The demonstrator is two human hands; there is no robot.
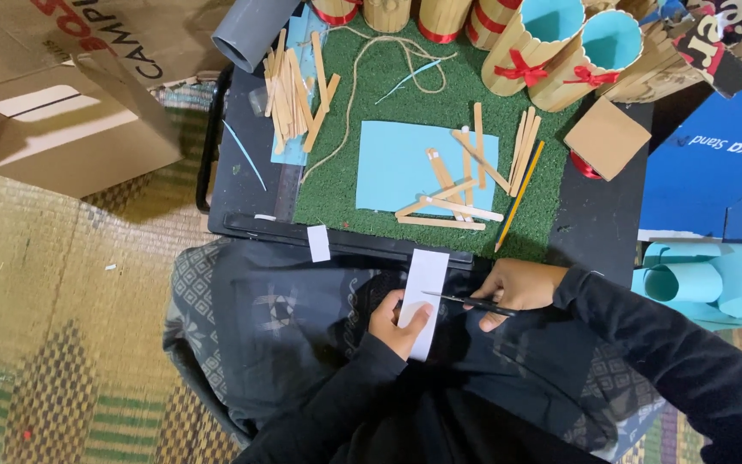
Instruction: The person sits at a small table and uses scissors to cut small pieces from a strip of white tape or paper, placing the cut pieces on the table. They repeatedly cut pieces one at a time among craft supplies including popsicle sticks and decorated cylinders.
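Note:
My left hand (395, 324) pinches the lower part of a white paper strip (423, 277) over my lap. My right hand (519, 285) grips black scissors (467, 302), their blades pointing left and meeting the strip's right edge about halfway up. In front of me, a light blue paper sheet (388, 167) lies on a green turf mat (341, 185) with several wooden sticks (450, 206) and a yellow pencil (519, 196) across it.
A small white paper piece (319, 243) sits on the black table's front edge (242, 185). A pile of wooden sticks (294, 94), twine (371, 64), a grey tube (249, 33), stick-covered cups (560, 47), a cardboard square (607, 137), a cardboard box (62, 120) left, blue paper rolls (706, 283) right.

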